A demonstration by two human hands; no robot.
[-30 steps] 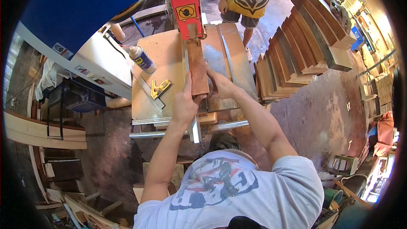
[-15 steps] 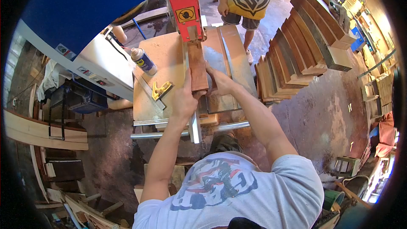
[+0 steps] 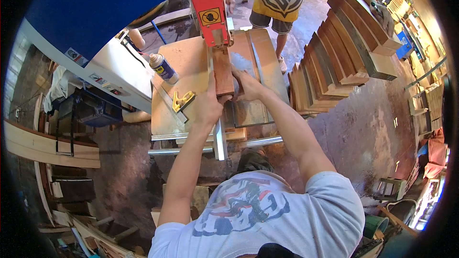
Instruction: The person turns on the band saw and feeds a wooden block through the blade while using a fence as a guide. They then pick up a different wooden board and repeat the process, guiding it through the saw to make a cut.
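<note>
A reddish-brown wooden board (image 3: 223, 72) lies on the bandsaw table (image 3: 191, 44), along the metal fence (image 3: 219, 139), its far end under the red blade guard (image 3: 209, 14). My left hand (image 3: 209, 109) grips the near end, with a finger stretched along the left side and other fingertips curled at the end face. My right hand (image 3: 247, 86) presses on the board's right side, its fingers partly hidden. The blade itself cannot be made out.
On the table's left are a spray can (image 3: 163, 69), a yellow-handled tool (image 3: 183, 100) and a metal square (image 3: 178, 113). Behind the saw stands another person (image 3: 281, 0), one hand (image 3: 230, 2) beside the guard. Stacked boards (image 3: 334, 52) rise at right.
The board and both my hands have shifted slightly forward, toward the blade guard. The other person has stepped a little left and raised a hand beside the guard.
</note>
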